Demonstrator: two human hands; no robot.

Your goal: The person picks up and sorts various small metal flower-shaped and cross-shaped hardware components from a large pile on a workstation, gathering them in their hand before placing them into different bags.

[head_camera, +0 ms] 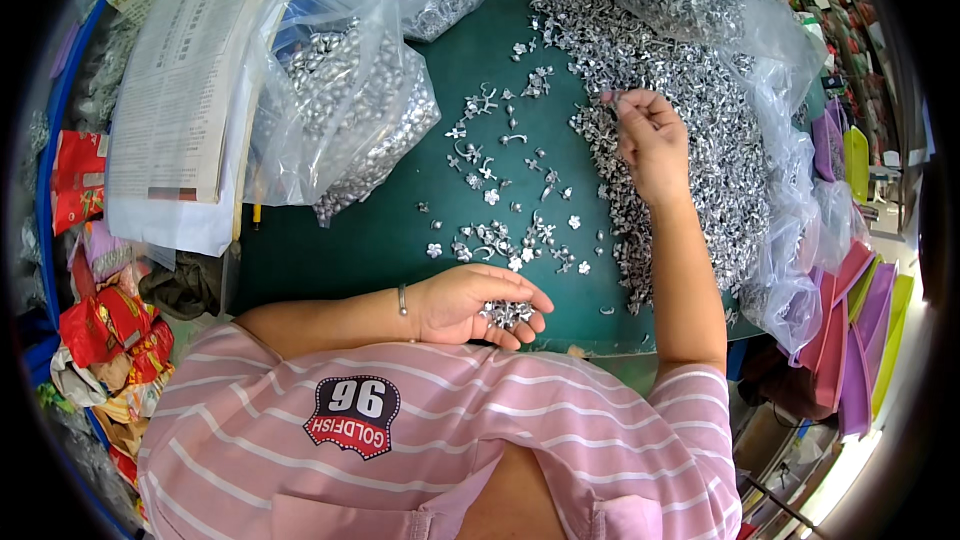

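Observation:
My left hand (484,307) is cupped palm up at the near edge of the green tabletop (360,247), holding a small heap of silvery metal pieces (508,313). Over the left rim of a large pile of small silvery metal parts (697,127) is my right hand (651,142). Its thumb and fingertips are pinched together around a small piece that is mostly hidden. Between the hands and beyond them, loose flower-shaped pieces (491,197), curved stems and round beads lie scattered on the green surface.
A clear plastic bag of silvery beads (352,105) lies left, beside a stack of printed paper (180,90). Another bag of metal parts (442,7) lies at the back. Crumpled clear plastic (787,240) borders the pile on the right. Colourful plastic bins (855,345) stand at far right.

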